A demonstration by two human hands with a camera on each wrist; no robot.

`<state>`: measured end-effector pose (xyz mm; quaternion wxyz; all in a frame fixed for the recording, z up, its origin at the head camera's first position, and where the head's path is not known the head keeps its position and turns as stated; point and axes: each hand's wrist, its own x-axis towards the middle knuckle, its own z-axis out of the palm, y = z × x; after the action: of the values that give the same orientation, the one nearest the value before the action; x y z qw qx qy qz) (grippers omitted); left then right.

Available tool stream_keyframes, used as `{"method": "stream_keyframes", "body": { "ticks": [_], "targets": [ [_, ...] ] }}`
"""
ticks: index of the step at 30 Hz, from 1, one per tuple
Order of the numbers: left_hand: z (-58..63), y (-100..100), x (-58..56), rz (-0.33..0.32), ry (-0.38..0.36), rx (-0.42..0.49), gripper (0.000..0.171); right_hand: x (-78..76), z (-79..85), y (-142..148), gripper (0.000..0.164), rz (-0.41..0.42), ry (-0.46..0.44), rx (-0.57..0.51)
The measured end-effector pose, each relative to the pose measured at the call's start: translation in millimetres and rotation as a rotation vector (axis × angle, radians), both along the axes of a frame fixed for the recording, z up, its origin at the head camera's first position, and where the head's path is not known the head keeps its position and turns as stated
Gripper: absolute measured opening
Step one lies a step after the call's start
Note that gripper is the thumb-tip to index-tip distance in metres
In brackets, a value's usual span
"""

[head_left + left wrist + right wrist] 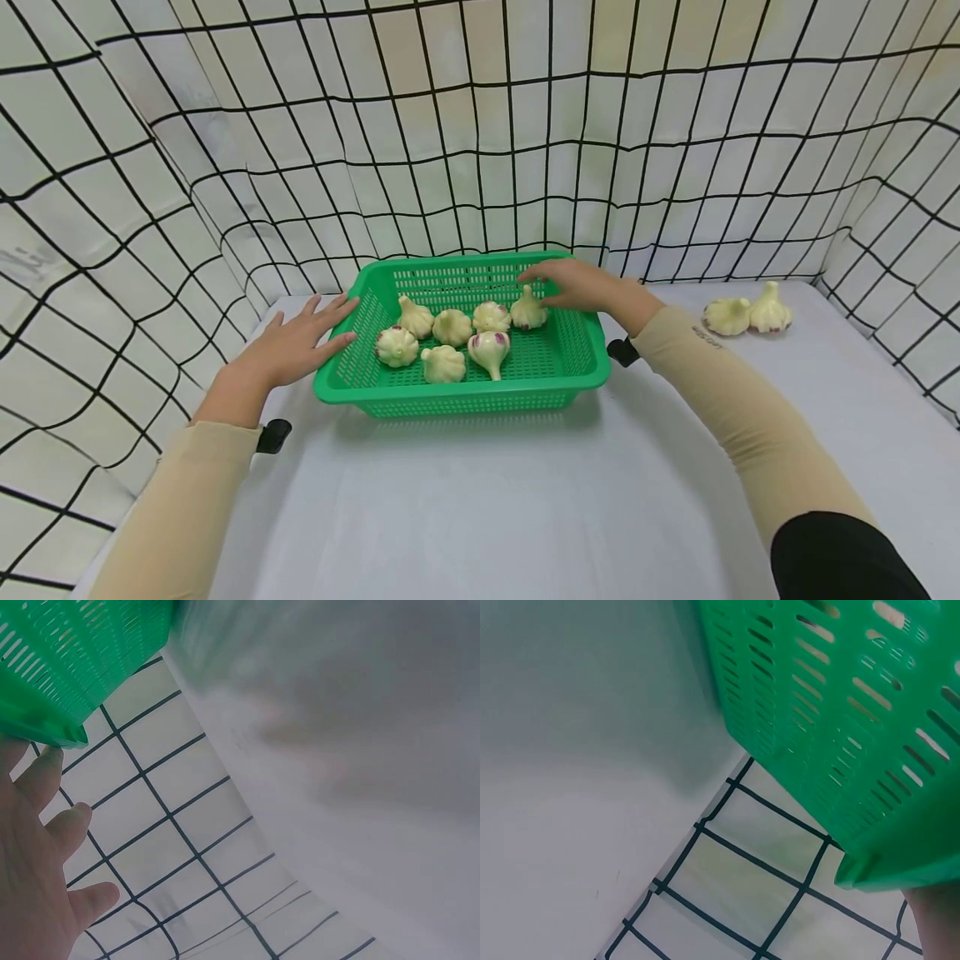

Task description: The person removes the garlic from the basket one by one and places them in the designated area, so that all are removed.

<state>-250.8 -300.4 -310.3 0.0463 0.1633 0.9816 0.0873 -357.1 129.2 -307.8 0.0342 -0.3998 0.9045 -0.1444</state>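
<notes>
A green slotted plastic basket [480, 400] stands on the white table and holds several garlic bulbs [452, 327], some streaked purple. My left hand [288, 346] lies at the basket's left rim with fingers spread and fairly straight; the left wrist view shows its fingertips [51, 754] right at the rim. Over the right rear corner reaches my right hand [581, 285], its fingers and thumb parted beside the stem of an upright garlic bulb [528, 310]. In the right wrist view the basket's side [840, 712] hides most of that hand.
Two more garlic bulbs [770, 310] sit side by side on the table, right of my right forearm. White walls with a black grid net [510, 150] enclose the table at the back, left and right. The basket's far rim is close to the back wall.
</notes>
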Motion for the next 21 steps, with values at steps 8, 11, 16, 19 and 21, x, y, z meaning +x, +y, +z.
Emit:
{"method": "stream_keyframes", "body": {
  "ticks": [8, 11, 16, 19, 21],
  "targets": [
    [0.1, 0, -0.7, -0.004, 0.004, -0.017, 0.074, -5.0, -0.7, -10, 0.053, -0.065, -0.041, 0.14],
    [0.2, 0, -1.0, -0.003, 0.001, -0.016, 0.074, -7.8, -2.9, -13, 0.056, -0.081, -0.068, 0.175],
    [0.2, 0, -1.1, 0.0, -0.005, -0.011, 0.074, -10.4, -6.3, -18, 0.058, -0.086, -0.096, 0.217],
    [0.3, 0, -0.9, 0.001, -0.005, -0.007, 0.074, -10.4, -7.1, -20, 0.059, -0.094, -0.108, 0.229],
    [0.3, -1, -0.7, 0.002, -0.005, -0.007, 0.074, -9.9, -7.3, -22, 0.059, -0.107, -0.115, 0.238]
  ]
}}
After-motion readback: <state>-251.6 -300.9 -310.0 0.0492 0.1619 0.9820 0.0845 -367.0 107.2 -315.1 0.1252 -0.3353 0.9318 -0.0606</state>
